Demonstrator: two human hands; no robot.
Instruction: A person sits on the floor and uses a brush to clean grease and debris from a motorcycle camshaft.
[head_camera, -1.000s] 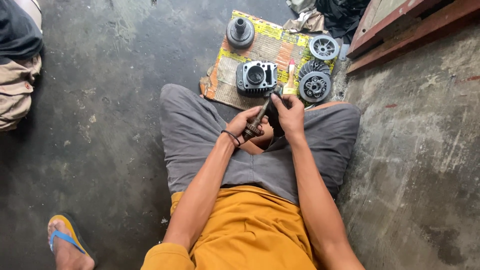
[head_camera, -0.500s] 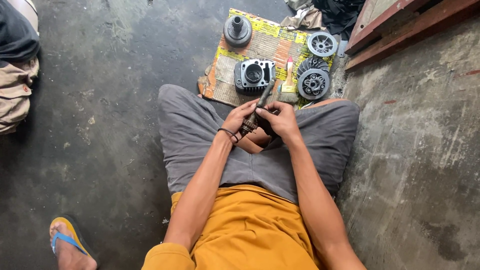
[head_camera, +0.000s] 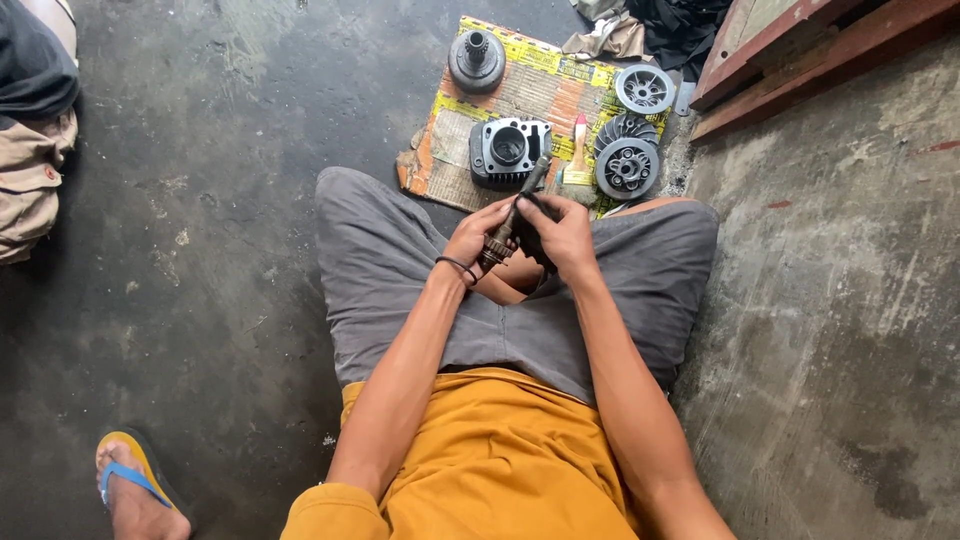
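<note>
shirt: orange (head_camera: 500, 470), nearest the camera, bottom centre.
shorts: grey (head_camera: 400, 280), person sits cross-legged on the floor.
left hand: (head_camera: 478, 232) closed round the lower, geared end of the shaft; black band at the wrist.
right hand: (head_camera: 560, 232) closed on the shaft's upper part, fingers wrapped over it, touching the left hand.
shaft: (head_camera: 515, 215) dark metal, tilted, top end pointing up-right toward the cylinder; held over the lap between both hands, clear of the floor.
containers: can't make out any; parts lie loose on a mat.
mat: flattened cardboard (head_camera: 520, 95), yellow and brown, torn edges, on the floor just beyond the knees.
cylinder: (head_camera: 508, 150) finned grey block with a round bore, near edge of mat, just past the shaft tip.
brush: (head_camera: 578, 155) pale handle, pink tip, just right of the cylinder.
pulleys: two finned discs at the mat's right, near one (head_camera: 627, 168) overlapping the edge of another behind it; third disc (head_camera: 645, 88) farther back.
hub: (head_camera: 477, 58) round grey piece with a splined stub upright, far left of mat.
rags: (head_camera: 610, 35) beyond the mat, dark cloth beside them.
floor: (head_camera: 200, 220) dark stained concrete; right side lighter and rougher.
beam: red-brown timber (head_camera: 800, 55), top right, running diagonally.
bystander: foot in a yellow-blue sandal (head_camera: 130, 480) bottom left; clothed figure (head_camera: 35, 120) at left edge.
</note>
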